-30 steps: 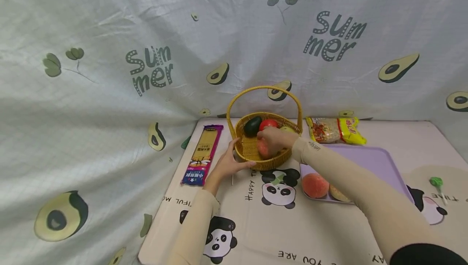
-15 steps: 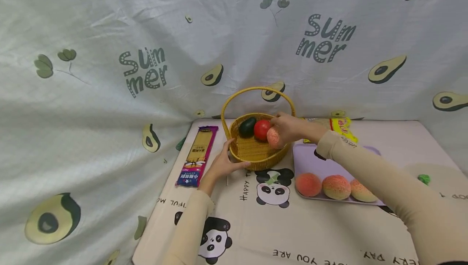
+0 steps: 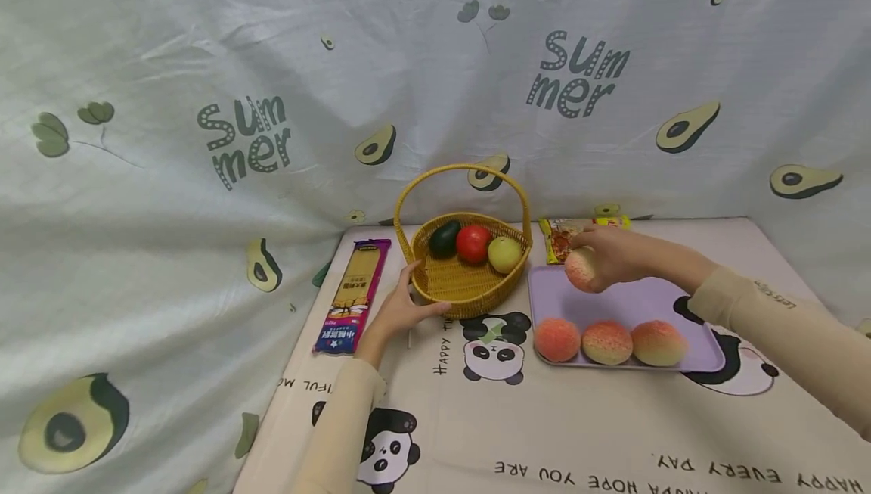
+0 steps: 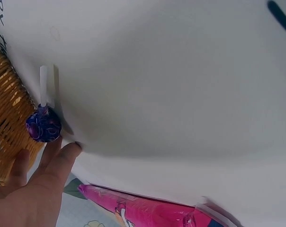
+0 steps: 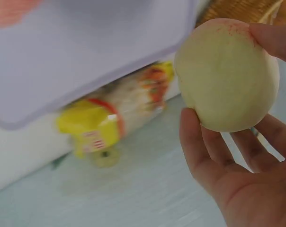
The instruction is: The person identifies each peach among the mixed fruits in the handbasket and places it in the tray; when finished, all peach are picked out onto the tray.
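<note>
My right hand (image 3: pixel 609 256) holds a peach (image 3: pixel 581 268) above the back part of a lilac tray (image 3: pixel 633 301). In the right wrist view, its thumb and fingers grip the pale side of the peach (image 5: pixel 228 75). Three peaches, including the middle peach (image 3: pixel 608 343), lie in a row along the tray's front edge. My left hand (image 3: pixel 401 309) rests against the left front of a yellow wicker basket (image 3: pixel 469 305), thumb and fingers spread. Inside the basket sit an avocado (image 3: pixel 445 240), a tomato (image 3: pixel 473 243) and a yellow-green round fruit (image 3: pixel 505 255).
A purple-edged noodle pack (image 3: pixel 354 297) lies left of the basket. Beside my left fingers is a blue-wrapped lollipop (image 4: pixel 43 124). A yellow food packet (image 3: pixel 556 240) lies behind the tray. A patterned curtain (image 3: pixel 340 100) hangs behind the table.
My right hand has lifted the peach out of the basket and carried it right, over the tray. My left hand stays at the basket. The head view has turned slightly right.
</note>
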Tool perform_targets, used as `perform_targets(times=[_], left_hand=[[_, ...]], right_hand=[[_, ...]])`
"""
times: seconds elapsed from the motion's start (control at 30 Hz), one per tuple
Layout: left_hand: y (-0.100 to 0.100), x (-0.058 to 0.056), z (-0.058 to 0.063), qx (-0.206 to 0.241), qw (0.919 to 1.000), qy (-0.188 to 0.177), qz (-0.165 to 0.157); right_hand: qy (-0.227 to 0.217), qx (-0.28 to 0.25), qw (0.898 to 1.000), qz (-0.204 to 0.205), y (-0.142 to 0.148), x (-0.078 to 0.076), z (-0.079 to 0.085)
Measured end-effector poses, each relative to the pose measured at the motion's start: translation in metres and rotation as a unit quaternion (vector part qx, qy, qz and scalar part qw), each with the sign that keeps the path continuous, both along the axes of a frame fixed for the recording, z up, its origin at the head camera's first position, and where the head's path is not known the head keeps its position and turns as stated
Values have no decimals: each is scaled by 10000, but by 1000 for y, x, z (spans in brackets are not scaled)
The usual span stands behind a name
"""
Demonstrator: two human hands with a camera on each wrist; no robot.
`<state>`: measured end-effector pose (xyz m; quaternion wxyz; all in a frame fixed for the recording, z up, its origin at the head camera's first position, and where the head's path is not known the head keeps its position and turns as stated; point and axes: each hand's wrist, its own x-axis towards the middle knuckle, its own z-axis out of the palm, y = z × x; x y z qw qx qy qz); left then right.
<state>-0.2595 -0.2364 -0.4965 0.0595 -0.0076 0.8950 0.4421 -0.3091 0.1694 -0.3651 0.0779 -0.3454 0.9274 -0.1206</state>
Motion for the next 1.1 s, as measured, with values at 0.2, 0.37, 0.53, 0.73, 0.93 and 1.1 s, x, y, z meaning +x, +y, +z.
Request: perform_targets(times=[0.2,0.37,0.53,0.73,0.93,1.1], left_hand=[[-1,0,0,40,10000,-15,-66],[-1,0,0,68,9999,-4,-82],[1,0,0,57,9999,37,-120],[1,0,0,96,9999,21,-94],[1,0,-1,127,9999,-27,-73],[2,0,-1,110,9999,-22,-98]], right_hand=[[-104,-65,9990,-435,54,14,-12],[-332,-190,9957,-844,92,24,-26],[-420,-204,9927,-1115,124,36,-36],[-593,-296,9890,-1326,152,46,-49],[-760,-260,9872,-1380,168,56,-65],[-790,-351,9878,-1294,173,62,-73]])
